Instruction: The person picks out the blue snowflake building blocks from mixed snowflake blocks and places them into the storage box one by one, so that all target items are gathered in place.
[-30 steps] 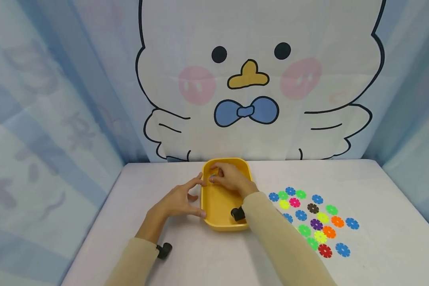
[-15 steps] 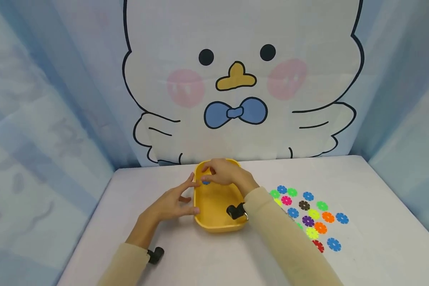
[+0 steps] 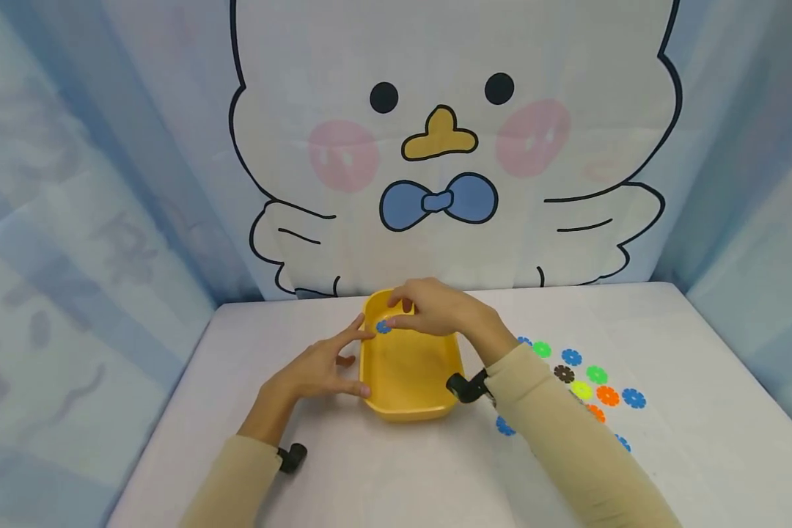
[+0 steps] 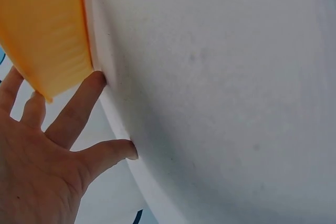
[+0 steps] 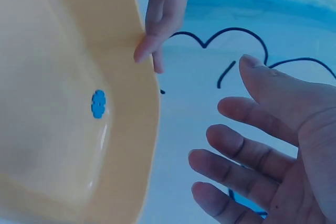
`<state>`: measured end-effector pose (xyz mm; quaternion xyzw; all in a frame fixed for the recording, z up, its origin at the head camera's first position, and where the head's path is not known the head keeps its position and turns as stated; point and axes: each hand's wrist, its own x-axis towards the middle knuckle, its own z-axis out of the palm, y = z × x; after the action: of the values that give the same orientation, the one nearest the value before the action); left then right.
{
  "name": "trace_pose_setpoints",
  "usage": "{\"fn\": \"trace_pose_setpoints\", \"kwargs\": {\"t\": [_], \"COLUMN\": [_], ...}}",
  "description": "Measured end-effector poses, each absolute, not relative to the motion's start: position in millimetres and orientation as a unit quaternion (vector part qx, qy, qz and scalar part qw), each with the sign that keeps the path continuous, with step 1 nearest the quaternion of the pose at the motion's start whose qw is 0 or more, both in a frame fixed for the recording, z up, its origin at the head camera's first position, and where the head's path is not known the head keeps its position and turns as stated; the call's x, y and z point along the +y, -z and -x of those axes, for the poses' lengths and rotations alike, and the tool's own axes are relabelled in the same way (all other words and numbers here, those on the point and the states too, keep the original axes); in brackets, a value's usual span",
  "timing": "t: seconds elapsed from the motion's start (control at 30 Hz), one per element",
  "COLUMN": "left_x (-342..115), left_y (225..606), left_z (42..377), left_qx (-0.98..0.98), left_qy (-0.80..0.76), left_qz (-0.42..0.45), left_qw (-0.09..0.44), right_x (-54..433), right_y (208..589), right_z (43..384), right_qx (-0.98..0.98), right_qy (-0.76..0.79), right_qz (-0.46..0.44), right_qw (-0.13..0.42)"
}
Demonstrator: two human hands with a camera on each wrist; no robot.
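A yellow tray (image 3: 411, 374) stands at the back of the table. Inside it, near the far left corner, lies a blue notched disc (image 5: 98, 104). My right hand (image 3: 438, 306) is over the tray's far part, fingers loosely bent and parted, with nothing between them in the right wrist view. At the tray's left side is my left hand (image 3: 318, 369), its fingers spread and fairly straight. Its index fingertip reaches over the rim and its thumb rests by the near left edge. In the left wrist view its fingers touch the tray's outer wall (image 4: 50, 30).
Several flat notched discs in blue, green, orange, brown and yellow, such as a green disc (image 3: 597, 375), lie scattered right of the tray, some hidden by my right sleeve (image 3: 567, 433). A printed curtain (image 3: 435, 249) hangs behind the table's far edge.
My right hand has lifted and drawn back to the right, letting go of the blue disc, which now shows in the tray. My left hand stays at the tray's left side.
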<state>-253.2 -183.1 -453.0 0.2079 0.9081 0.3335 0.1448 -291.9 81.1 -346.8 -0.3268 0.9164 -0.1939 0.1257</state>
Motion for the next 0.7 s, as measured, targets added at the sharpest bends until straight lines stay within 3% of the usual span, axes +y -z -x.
{"fn": "trace_pose_setpoints", "kwargs": {"t": [0.7], "left_x": [-178], "left_y": [451], "left_z": [252], "left_qx": [0.913], "left_qy": [-0.333], "left_qz": [-0.186], "left_qw": [0.144], "right_x": [162], "right_y": [339], "right_z": [250], "right_qx": [0.932], "right_qy": [0.194], "right_qz": [0.3], "right_qw": [0.054]}}
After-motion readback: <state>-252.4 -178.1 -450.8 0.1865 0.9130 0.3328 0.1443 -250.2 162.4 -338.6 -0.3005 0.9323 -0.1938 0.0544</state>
